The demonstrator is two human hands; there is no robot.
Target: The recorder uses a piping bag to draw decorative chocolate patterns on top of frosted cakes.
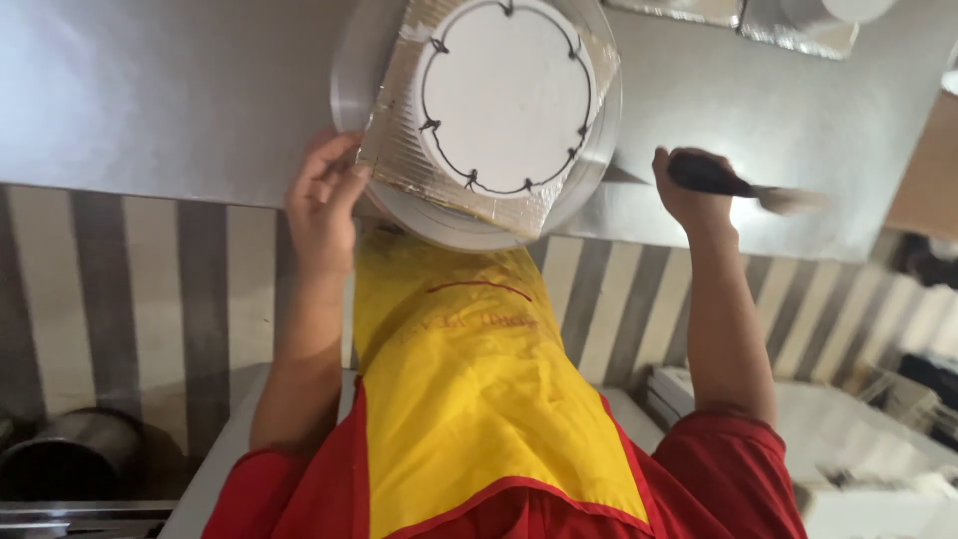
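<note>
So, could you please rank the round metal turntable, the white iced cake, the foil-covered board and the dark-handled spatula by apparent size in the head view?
1. Round metal turntable, widest.
2. Foil-covered cake board.
3. White iced cake.
4. Dark-handled spatula, smallest, though its blade is blurred.

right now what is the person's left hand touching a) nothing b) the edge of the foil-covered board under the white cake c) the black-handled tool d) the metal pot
b: the left hand rests against the edge of the foil-covered board under the white cake, while the right hand grips the black-handled tool.
</note>
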